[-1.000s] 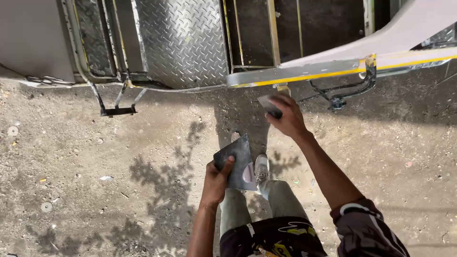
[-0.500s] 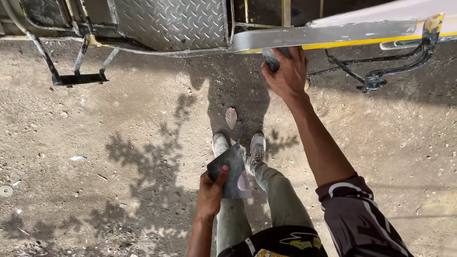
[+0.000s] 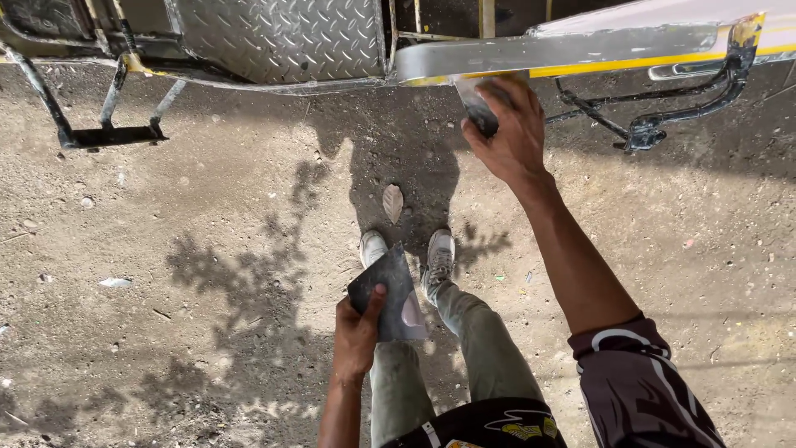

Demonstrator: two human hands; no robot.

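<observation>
- The right hand (image 3: 512, 133) presses a small grey scraper (image 3: 479, 106) up against the lower edge of a grey vehicle panel (image 3: 555, 51); the fingers are curled tight around it.
- A yellow stripe (image 3: 630, 64) runs along that panel's bottom edge.
- The left hand (image 3: 356, 332) grips a dark, flat putty board (image 3: 388, 290) by its lower corner, thumb on top, low above the shoes (image 3: 438, 257).
- A diamond-plate sheet (image 3: 282, 37) lies to the left, above the dirt ground (image 3: 207, 249).

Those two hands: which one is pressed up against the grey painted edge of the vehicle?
The right hand, stretched forward, presses a small dark pad against the grey edge. The left hand stays low by the legs, holding a flat dark plate.
</observation>
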